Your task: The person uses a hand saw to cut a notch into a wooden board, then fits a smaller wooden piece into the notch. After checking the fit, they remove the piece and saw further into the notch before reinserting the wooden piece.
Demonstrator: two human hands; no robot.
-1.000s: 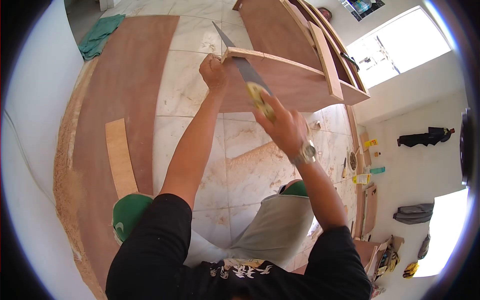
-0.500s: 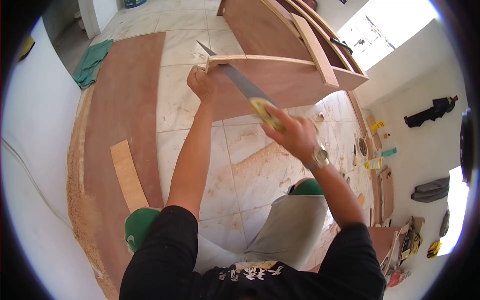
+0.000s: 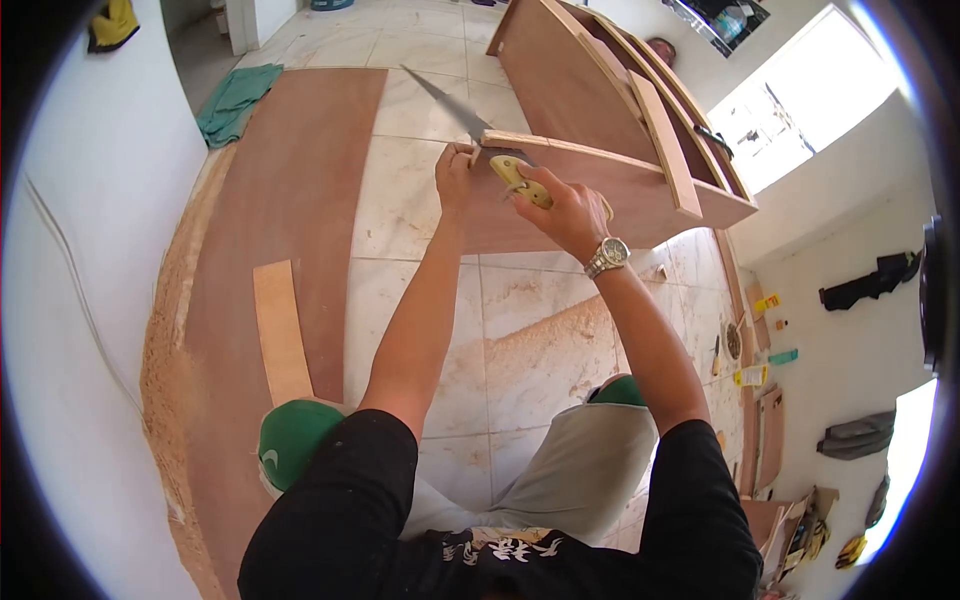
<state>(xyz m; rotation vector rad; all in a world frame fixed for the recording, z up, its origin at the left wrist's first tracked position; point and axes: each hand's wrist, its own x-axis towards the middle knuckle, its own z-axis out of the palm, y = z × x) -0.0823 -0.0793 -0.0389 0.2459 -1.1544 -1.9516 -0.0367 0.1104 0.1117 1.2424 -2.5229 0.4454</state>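
My right hand (image 3: 570,215) is closed around the yellow handle of a handsaw (image 3: 447,104). Its blade lies across the near end of a reddish-brown wooden panel (image 3: 580,195), with the tip pointing away to the upper left. The handle is close against the panel's top edge, along which a pale wood strip (image 3: 580,149) runs. At that same end, my left hand (image 3: 454,180) is closed on the panel's corner, its fingers partly hidden behind the wood. The cut itself cannot be made out.
A long brown board (image 3: 290,170) lies on the left, bearing a light wood offcut (image 3: 284,330) and a green cloth (image 3: 238,100). Sawdust (image 3: 555,335) covers some floor tiles. A cabinet frame (image 3: 565,75) stands beyond the panel; part of another person's head (image 3: 662,50) shows behind it.
My right hand has pushed the saw forward, bringing its handle up to the panel's edge with more blade beyond it. My left hand keeps its hold. The view has shifted slightly.
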